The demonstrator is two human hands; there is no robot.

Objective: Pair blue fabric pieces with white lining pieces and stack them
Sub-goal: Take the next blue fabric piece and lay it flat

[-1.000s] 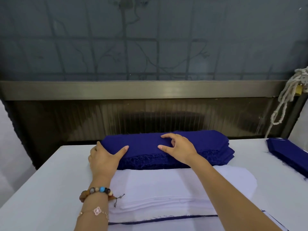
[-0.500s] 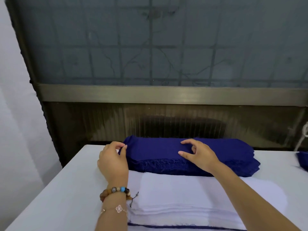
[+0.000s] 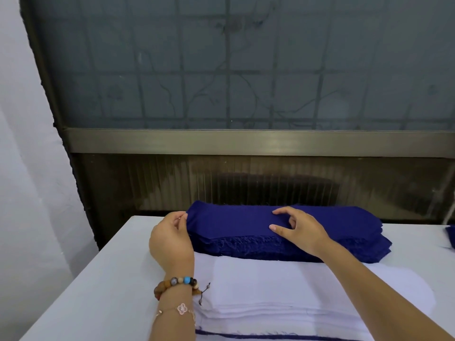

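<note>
Left grip [image 3: 171,238] now pinches the blue stack [image 3: 234,222] edge; right grip [image 3: 300,230] stays open on top.

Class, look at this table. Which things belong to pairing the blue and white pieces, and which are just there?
Job:
blue stack
white lining stack
left hand, fingers pinching the blue stack's left edge
right hand, resting on top of the blue stack

Just there:
bead bracelet
chain bracelet
table
window
</note>
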